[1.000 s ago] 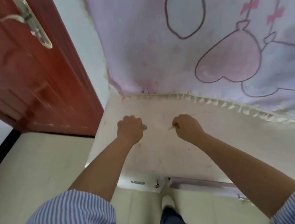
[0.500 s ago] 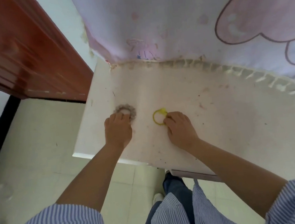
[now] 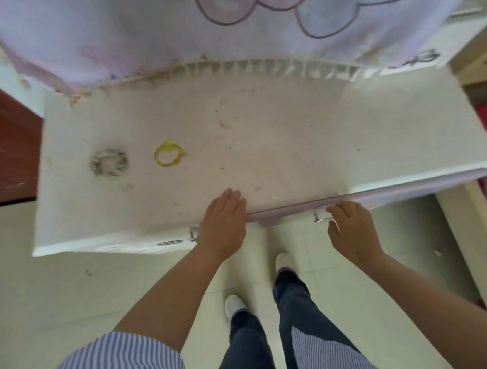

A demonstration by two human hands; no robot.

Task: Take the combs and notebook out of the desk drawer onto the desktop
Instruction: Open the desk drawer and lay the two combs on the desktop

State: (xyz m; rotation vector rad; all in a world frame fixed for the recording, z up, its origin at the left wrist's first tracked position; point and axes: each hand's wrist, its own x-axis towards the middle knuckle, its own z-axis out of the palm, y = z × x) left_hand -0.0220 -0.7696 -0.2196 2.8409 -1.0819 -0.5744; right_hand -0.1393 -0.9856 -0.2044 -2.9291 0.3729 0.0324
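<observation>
Left hand [image 3: 223, 220]: flat, open, palm on desktop [image 3: 293, 147] near edge, holding nothing
Right hand [image 3: 352, 226]: fingers curled at drawer [image 3: 360, 200] handle [image 3: 321, 220], grip unclear
Drawer: barely open; combs, notebook unseen
Far left: grey ring [image 3: 108, 163], yellow ring [image 3: 169, 153]

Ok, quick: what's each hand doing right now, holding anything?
Left hand: open, flat on the desk's front edge, holding nothing.
Right hand: fingers curled at the drawer handle; grip cannot be told.

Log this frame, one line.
stage: reaching drawer | left hand: flat on desktop edge | right hand: at drawer handle | drawer: shut
</observation>
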